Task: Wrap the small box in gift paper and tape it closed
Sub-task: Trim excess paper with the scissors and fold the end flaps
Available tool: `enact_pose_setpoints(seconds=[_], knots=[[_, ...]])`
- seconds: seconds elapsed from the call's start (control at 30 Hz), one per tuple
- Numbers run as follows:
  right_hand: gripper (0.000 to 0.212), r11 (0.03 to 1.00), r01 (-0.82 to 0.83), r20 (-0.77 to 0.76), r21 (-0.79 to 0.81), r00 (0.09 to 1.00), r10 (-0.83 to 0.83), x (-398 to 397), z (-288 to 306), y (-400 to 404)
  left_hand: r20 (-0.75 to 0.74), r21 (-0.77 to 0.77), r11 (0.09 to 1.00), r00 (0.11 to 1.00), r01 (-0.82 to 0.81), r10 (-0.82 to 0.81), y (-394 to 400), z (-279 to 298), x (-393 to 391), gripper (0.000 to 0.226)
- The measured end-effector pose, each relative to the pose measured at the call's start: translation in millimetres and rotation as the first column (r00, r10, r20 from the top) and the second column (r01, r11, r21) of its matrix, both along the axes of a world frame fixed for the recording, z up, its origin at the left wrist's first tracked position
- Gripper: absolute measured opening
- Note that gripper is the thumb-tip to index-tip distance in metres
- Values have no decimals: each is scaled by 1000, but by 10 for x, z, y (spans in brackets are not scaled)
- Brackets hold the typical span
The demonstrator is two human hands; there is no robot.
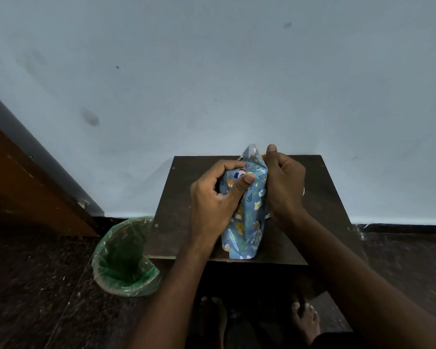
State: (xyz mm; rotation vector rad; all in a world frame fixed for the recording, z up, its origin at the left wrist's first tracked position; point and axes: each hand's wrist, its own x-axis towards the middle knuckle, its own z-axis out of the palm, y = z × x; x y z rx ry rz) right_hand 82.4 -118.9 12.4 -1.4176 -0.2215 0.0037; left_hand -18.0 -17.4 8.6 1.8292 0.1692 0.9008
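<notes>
Blue gift paper printed with small animals [249,217] covers the small box, which stands on a small dark wooden table [176,202]; the box itself is hidden under the paper. My left hand [212,197] grips the left side of the package, thumb pressed across its front near the top. My right hand [285,182] holds the right side with curled fingers, thumb pointing up beside the paper's raised far end. No tape is visible.
A bin lined with a green plastic bag [124,258] stands on the dark floor left of the table. A pale wall rises right behind the table. A brown wooden door or panel [23,187] is at far left. Bare feet [305,321] show below the table.
</notes>
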Motion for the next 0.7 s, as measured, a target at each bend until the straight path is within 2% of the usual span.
enact_pose_setpoints(seconds=[0.07, 0.13, 0.23, 0.33, 0.43, 0.6, 0.7], knots=[[54, 996, -82, -33, 34, 996, 83, -6, 77, -4, 41, 42, 995, 995, -93, 91, 21, -3, 17, 36], [41, 973, -218, -8, 81, 976, 219, -14, 131, -22, 83, 115, 980, 985, -163, 154, 77, -17, 32, 41], [21, 917, -394, 49, 66, 919, 391, -30, 155, -71, 103, 208, 958, 979, -195, 177, 140, -32, 46, 37], [28, 849, -519, 53, 102, 855, 516, -45, 166, -87, 115, 231, 951, 976, -207, 184, 171, -11, 27, 34], [38, 800, -579, 28, 158, 813, 582, -8, 123, -83, 83, 254, 948, 981, -192, 177, 204, 8, 32, 30], [46, 788, -579, -14, 210, 804, 595, 12, 61, -67, -59, 299, 954, 998, 26, -9, 266, -59, 43, 31], [45, 782, -576, -30, 241, 800, 599, -30, 77, -49, -26, 268, 963, 999, 33, -27, 305, -34, 12, 34]])
